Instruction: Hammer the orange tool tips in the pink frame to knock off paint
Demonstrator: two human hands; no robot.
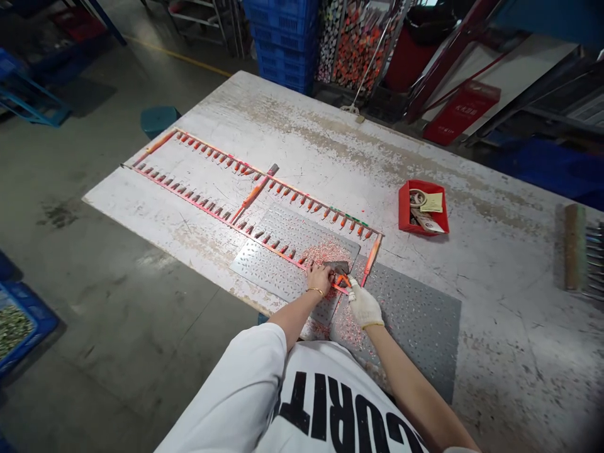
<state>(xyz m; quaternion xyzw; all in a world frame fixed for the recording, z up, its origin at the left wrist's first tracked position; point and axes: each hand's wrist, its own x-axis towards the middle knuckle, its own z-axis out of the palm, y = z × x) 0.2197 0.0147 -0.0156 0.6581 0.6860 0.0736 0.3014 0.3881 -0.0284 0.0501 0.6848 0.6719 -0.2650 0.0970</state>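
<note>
Pressing my curled bare left hand (319, 279) on the long pink-orange strip (198, 205), I pinch a small orange-tipped piece (340, 280) in my closed white-gloved right hand (363, 304), just beside a dark metal blade (336, 267), above a perforated grey metal plate (268, 277).

Bare left hand (319, 279), gloved right hand (364, 304)

Factory workshop: paint-flecked counter (302, 126), concrete floor (117, 327), stacked blue plastic crates (283, 44), a rack of orange-tipped rods (353, 44), orange-tipped pieces in long strips (283, 184).
</note>
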